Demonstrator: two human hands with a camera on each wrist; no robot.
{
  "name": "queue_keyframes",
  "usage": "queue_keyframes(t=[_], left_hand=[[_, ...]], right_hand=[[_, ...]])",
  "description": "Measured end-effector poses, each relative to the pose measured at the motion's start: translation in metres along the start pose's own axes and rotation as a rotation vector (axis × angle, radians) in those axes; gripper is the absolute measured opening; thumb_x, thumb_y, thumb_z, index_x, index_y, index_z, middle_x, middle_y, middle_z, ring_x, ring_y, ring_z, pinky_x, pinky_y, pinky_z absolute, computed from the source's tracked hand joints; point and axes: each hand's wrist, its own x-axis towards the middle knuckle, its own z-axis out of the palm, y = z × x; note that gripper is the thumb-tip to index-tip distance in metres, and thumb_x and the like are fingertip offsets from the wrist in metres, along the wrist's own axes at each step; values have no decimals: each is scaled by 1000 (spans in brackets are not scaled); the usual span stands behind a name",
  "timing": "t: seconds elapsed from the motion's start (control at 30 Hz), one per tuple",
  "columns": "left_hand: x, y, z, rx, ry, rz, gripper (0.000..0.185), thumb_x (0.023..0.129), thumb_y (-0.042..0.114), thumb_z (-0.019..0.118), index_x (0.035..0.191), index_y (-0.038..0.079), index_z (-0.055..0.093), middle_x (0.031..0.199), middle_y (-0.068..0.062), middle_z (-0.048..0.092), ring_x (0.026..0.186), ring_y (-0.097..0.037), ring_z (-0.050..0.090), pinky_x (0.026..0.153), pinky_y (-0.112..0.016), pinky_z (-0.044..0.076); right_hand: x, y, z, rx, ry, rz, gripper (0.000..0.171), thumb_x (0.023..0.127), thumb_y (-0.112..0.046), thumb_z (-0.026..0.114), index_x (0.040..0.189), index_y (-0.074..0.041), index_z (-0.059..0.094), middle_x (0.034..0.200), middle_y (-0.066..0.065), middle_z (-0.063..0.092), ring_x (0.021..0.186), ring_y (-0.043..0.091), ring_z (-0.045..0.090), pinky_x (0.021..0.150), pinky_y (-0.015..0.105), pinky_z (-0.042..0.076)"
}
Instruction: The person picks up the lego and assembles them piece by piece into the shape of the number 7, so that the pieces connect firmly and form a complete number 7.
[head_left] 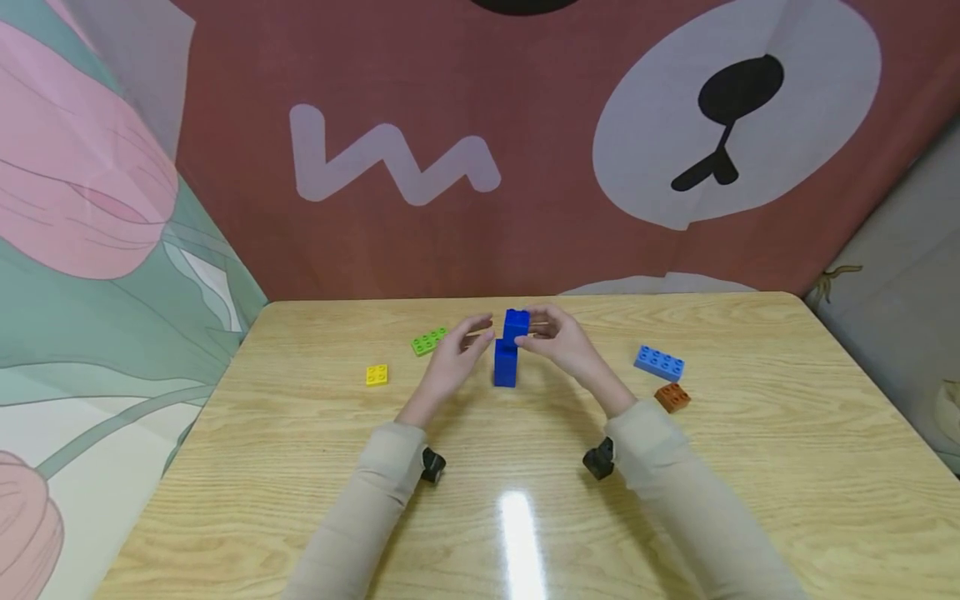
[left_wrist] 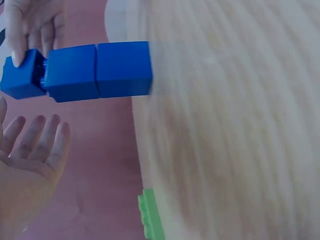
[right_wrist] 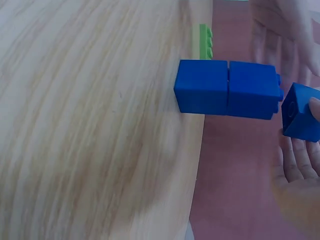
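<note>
Over a standing tower of two dark blue toy bricks, my right hand pinches a third dark blue brick. Thumb and fingers grip it from the right side. In the right wrist view the held brick is tilted, with a narrow gap between it and the studs of the tower. My left hand stands to the left of the tower with relaxed, slightly bent fingers and holds nothing. Its fingers lie apart from the bricks in the left wrist view.
Left of the tower lie a light green brick and a small yellow brick. To the right, a lighter blue brick and a brown brick lie close together. The wooden table ends at a printed cloth behind.
</note>
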Motion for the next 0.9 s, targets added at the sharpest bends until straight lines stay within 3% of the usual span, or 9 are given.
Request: queue_keyframes(t=[0.2, 0.9], left_hand=[[1, 7, 0, -11, 8, 43, 42, 100, 28, 51, 138, 10, 50, 139, -13, 54, 127, -30, 54, 106, -42, 46], [2, 10, 3, 0, -46, 37, 44, 99, 28, 52, 139, 8, 49, 140, -11, 53, 127, -30, 53, 106, -44, 46]], right_hand=[[-1, -2, 7, -22, -4, -12, 53, 89, -11, 66, 136, -2, 44, 132, 21, 52, 125, 36, 53, 101, 46, 49], [-2, -2, 13, -41, -29, -15, 49, 91, -13, 65, 134, -2, 45, 132, 20, 52, 125, 37, 52, 101, 45, 50]])
